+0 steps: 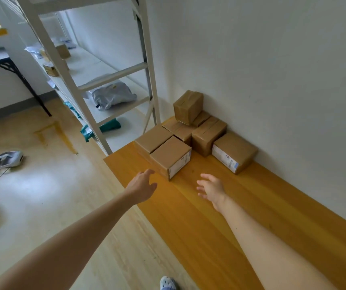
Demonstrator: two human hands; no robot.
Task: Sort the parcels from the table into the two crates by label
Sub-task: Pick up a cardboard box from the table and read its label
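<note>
The near box [171,156] sits on the table [209,216] at the front of a cluster of brown parcels pushed toward the wall. Its white label is on the end face turned toward the person. It touches a second box [153,138] behind it on the left. Further back, a top box [188,105] rests tilted on the ones beneath it, and a right box [233,152] stands against the wall with its own label showing.

Both hands are open and hold nothing. The left hand [143,188] is just beside the near box's front corner, fingers spread toward it. The right hand [210,188] hovers over bare table to the box's right. They look set to take the near box from both sides.

The label print is too blurred to read here, so it may need a closer look; a misread sends the parcel to the wrong crate, and neither crate is in view. Dragging the box instead of lifting it could shove the second box, which lies near the table's end by the rack [113,76], off the edge. A jolt to the pile could tip the top box down.
</note>
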